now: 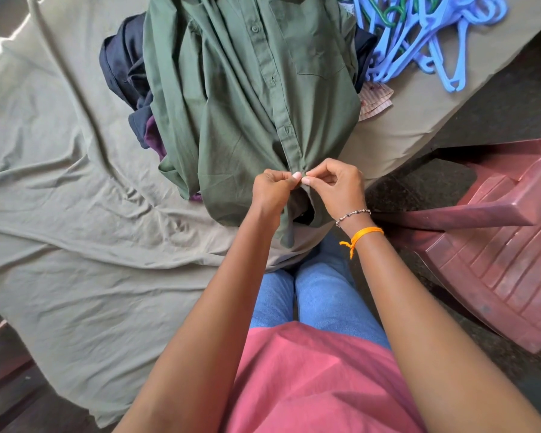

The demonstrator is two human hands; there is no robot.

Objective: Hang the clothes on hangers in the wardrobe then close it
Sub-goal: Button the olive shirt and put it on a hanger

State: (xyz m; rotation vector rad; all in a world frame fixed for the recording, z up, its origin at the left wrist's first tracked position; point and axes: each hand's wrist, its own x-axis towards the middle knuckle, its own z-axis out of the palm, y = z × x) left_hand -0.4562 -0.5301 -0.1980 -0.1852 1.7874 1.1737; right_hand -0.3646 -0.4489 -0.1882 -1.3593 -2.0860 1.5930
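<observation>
Left hand [274, 189] and right hand [336, 185] both pinched button placket at near hem of green shirt [247, 104], fingertips almost meeting. Shirt lay smooth, woven, atop dark clothes pile [128, 67] on wrinkled olive bedsheet [60, 189]. Blue plastic hangers [425, 39] tangled far right. Ribbed maroon plastic chair [497, 245] stood right.

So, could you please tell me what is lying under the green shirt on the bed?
Dark navy clothes and a purple garment stick out from under the green shirt on its left, and a pale striped piece on its right. How many more lie beneath is hidden.
</observation>
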